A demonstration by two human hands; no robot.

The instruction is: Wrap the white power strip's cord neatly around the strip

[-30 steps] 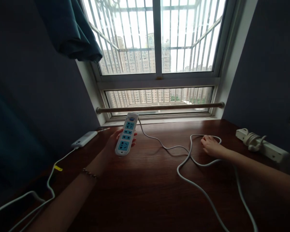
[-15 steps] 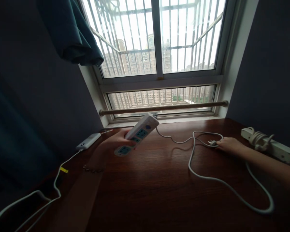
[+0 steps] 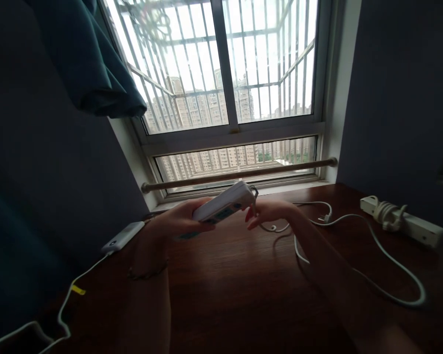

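A white power strip [image 3: 225, 201] with dark blue-green socket faces is tilted above the wooden surface. My left hand [image 3: 186, 216] is wrapped around its near part, closed on it. From the far end of the strip comes a white power cord [image 3: 395, 256], which bends down by my right hand [image 3: 269, 212]. The fingers of that hand are curled around the cord close to the strip. Farther right, the cord's plug [image 3: 325, 218] lies on the surface, and the cord runs in loose loops around it.
A second white power strip [image 3: 413, 223], its cord wound round it, lies at the right. A white power bank [image 3: 123, 237] with a cable [image 3: 64, 305] sits at the left. The brown wooden surface [image 3: 221, 295] reaches the barred window. A blue curtain [image 3: 99, 83] hangs upper left.
My right hand has let go of the cord near the plug and moved left to the strip's end. The strip has turned in my left hand, its sockets facing lower. The view has shifted slightly.
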